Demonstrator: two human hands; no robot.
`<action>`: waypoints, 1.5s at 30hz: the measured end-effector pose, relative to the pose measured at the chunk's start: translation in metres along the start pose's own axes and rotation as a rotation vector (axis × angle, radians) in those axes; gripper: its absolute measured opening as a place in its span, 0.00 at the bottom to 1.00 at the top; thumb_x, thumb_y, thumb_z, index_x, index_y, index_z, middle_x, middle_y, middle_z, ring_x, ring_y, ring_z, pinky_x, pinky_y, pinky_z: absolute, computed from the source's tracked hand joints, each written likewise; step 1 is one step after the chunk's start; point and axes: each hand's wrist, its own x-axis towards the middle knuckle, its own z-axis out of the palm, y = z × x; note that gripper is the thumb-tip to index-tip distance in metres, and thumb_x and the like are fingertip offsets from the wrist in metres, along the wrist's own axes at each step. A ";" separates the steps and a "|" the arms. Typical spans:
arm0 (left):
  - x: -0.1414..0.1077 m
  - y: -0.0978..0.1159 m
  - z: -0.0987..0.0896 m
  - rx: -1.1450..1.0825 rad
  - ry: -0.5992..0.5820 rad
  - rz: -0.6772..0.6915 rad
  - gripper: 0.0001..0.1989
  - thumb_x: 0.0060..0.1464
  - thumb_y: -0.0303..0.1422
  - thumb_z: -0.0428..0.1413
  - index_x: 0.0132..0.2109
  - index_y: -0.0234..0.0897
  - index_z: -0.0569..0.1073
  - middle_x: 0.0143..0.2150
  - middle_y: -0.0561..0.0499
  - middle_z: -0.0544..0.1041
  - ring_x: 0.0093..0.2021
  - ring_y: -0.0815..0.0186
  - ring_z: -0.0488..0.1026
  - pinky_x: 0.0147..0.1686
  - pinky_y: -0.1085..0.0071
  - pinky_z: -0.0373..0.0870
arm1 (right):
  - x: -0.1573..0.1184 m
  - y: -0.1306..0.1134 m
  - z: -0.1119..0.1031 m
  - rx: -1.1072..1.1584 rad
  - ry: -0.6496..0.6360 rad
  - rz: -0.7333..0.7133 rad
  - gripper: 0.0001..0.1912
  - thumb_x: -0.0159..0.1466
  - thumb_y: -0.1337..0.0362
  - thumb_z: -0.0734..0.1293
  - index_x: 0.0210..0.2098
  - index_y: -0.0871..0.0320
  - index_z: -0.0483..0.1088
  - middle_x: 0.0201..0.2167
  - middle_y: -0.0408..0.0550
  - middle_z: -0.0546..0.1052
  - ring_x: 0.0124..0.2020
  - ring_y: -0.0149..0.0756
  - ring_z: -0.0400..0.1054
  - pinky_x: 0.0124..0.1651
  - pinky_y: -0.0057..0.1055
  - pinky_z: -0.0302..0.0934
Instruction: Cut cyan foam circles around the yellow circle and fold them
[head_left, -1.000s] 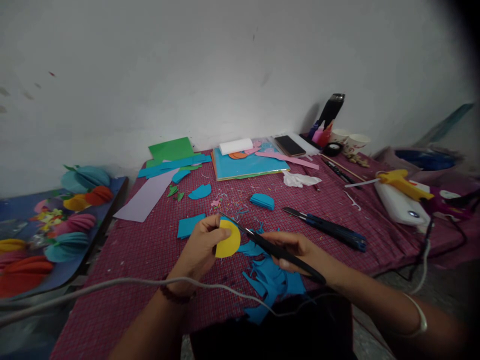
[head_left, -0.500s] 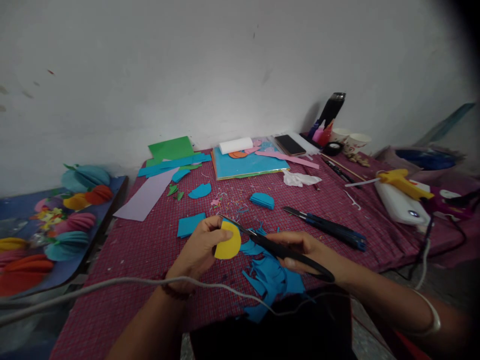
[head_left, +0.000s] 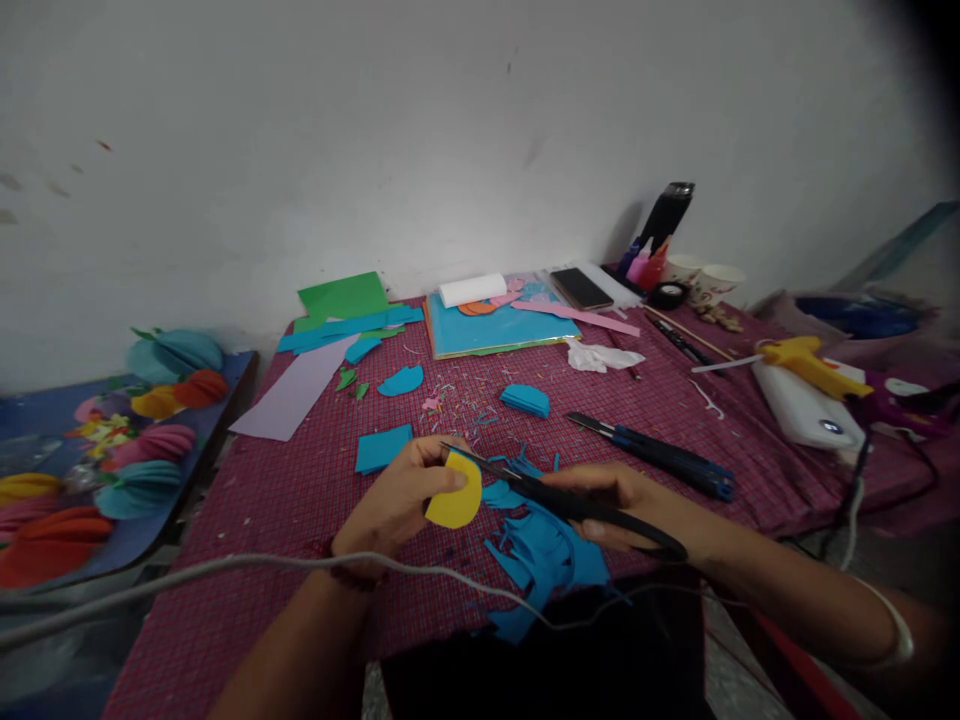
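Observation:
My left hand (head_left: 401,500) pinches a yellow paper piece (head_left: 457,498) with a rounded edge, thumb on its face. A blue edge shows behind its top. In my right hand (head_left: 619,500) are black-handled scissors (head_left: 555,500), their blades pointing left across the top edge of the yellow paper. Below the scissors lies a heap of blue paper scraps (head_left: 555,550). Close to my left hand sits a stack of blue paper rectangles (head_left: 381,449). Blue half-round pieces (head_left: 525,400) lie beyond the blades.
A box cutter (head_left: 656,455) with its blade out lies right of the scissors. A yellow glue gun (head_left: 810,362) rests on a white power bank-like block (head_left: 802,410). A grey cable (head_left: 262,562) crosses in front. Paper ornaments (head_left: 150,485) fill a blue tray at left.
The yellow paper has turned a little in my left hand. The scissors and my right hand have shifted slightly right and down; both hands keep their hold.

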 end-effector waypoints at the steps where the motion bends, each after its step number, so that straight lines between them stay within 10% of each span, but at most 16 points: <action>1: 0.000 0.000 0.000 0.006 -0.004 -0.005 0.13 0.31 0.26 0.65 0.31 0.33 0.75 0.21 0.53 0.75 0.18 0.71 0.69 0.19 0.77 0.65 | -0.001 0.001 0.000 0.000 -0.003 0.002 0.28 0.58 0.54 0.68 0.56 0.57 0.66 0.42 0.50 0.75 0.41 0.39 0.69 0.42 0.33 0.66; 22: 0.003 -0.001 -0.002 0.096 -0.018 -0.085 0.11 0.29 0.26 0.64 0.27 0.31 0.74 0.20 0.52 0.75 0.17 0.71 0.69 0.17 0.77 0.63 | -0.003 0.001 -0.001 -0.015 -0.001 0.009 0.26 0.59 0.57 0.68 0.55 0.57 0.67 0.51 0.53 0.74 0.48 0.41 0.70 0.50 0.37 0.65; 34: 0.014 -0.001 -0.005 -0.139 0.142 0.207 0.10 0.36 0.31 0.67 0.27 0.31 0.75 0.26 0.51 0.77 0.26 0.70 0.73 0.27 0.74 0.69 | -0.003 0.012 -0.011 -1.023 0.283 -0.173 0.17 0.62 0.68 0.62 0.50 0.54 0.70 0.44 0.53 0.74 0.45 0.42 0.68 0.49 0.41 0.64; 45: 0.017 -0.011 0.003 -0.191 0.171 0.171 0.11 0.33 0.29 0.68 0.27 0.32 0.76 0.26 0.51 0.77 0.25 0.69 0.72 0.26 0.74 0.68 | 0.095 -0.015 0.027 -0.049 0.254 -0.185 0.14 0.58 0.55 0.68 0.29 0.59 0.63 0.23 0.40 0.66 0.23 0.27 0.60 0.25 0.24 0.56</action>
